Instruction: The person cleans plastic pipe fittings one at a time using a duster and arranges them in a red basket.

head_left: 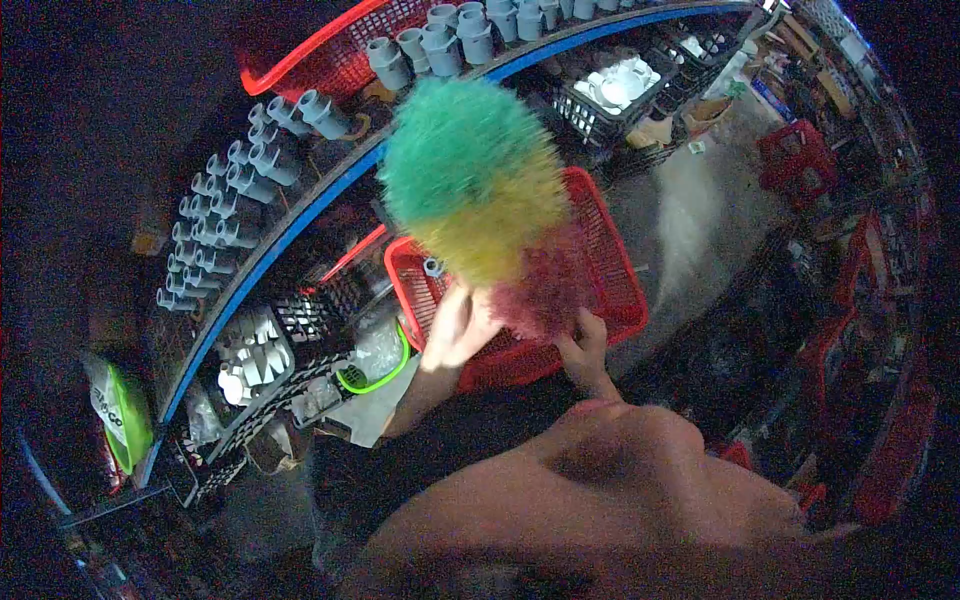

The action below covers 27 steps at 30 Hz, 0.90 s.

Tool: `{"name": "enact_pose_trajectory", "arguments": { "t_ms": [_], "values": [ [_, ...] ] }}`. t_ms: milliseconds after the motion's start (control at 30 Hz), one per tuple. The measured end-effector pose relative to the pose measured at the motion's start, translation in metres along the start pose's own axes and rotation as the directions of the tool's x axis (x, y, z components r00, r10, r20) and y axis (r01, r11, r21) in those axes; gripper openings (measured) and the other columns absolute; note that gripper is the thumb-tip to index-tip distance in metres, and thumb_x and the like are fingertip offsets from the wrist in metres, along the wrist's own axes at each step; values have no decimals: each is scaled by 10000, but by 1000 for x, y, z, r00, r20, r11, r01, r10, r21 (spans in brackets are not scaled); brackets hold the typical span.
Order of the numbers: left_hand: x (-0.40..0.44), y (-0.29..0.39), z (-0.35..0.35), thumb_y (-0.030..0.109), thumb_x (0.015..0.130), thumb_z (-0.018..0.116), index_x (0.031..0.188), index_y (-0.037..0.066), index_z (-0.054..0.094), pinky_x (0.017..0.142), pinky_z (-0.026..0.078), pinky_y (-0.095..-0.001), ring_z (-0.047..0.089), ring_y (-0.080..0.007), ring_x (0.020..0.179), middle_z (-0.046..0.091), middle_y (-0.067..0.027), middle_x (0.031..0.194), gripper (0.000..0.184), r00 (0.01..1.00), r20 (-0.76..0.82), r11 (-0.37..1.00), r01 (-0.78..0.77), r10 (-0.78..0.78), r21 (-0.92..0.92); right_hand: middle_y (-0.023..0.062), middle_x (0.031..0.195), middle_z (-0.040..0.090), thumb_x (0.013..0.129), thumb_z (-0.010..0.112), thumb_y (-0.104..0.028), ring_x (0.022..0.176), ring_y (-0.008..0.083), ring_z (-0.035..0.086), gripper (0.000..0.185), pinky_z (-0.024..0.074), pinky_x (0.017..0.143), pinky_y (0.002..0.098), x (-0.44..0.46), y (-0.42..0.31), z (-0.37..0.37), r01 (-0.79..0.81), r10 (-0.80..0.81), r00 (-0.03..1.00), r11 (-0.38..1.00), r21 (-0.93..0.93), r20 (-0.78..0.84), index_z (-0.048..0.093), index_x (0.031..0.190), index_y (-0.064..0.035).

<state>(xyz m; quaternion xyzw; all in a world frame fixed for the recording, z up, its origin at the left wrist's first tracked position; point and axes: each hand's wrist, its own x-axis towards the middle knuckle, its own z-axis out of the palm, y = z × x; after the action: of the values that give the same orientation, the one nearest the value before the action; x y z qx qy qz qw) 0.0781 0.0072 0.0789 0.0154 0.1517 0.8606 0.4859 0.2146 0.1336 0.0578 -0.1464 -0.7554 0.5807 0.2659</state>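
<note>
A fluffy duster (475, 185), banded green, yellow and dark pink, fills the middle of the view above a red plastic basket (625, 270). The duster looks slightly blurred. My right hand (587, 348) is closed at its pink lower end; the handle does not show. My left hand (462, 325) is brightly lit and reaches under the duster's lower left edge. Its fingertips are hidden behind the fibres, so I cannot tell what they hold. Inside the basket, a grey pipe fitting (433, 267) shows at the left.
Many grey pipe fittings (250, 175) stand in rows on a blue-edged shelf (285, 235). Another red basket (340, 55) sits behind them. Below are black crates with white fittings (620, 85) and a bright green rim (390, 370). A red crate (797, 158) stands on the floor at right.
</note>
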Motion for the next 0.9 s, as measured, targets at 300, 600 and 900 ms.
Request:
{"name": "enact_pose_trajectory", "arguments": {
  "t_ms": [300,600,900],
  "values": [
    [6,12,28,191,846,503,1154,88,375,768,386,-261,468,-106,936,453,-9,1126,350,927,7,799,-327,375,505,92,745,581,723,525,-87,654,176,543,150,421,597,317,-6,10,-1,-170,178,982,978,122,-62,529,831,17],
    [13,28,35,19,741,593,979,65,431,738,372,-236,445,-100,925,470,-43,1023,292,879,113,596,-403,462,695,108,676,563,686,551,-89,613,181,533,177,411,574,311,0,1,-18,-140,140,989,990,-1,-41,543,835,7],
    [18,35,17,67,791,519,1181,53,395,800,421,-295,510,-164,952,513,-56,1070,410,731,-18,534,-480,682,696,135,724,576,661,545,-91,632,201,545,268,428,591,319,0,-11,-13,-114,115,990,993,-14,82,536,891,47]
  ]
}}
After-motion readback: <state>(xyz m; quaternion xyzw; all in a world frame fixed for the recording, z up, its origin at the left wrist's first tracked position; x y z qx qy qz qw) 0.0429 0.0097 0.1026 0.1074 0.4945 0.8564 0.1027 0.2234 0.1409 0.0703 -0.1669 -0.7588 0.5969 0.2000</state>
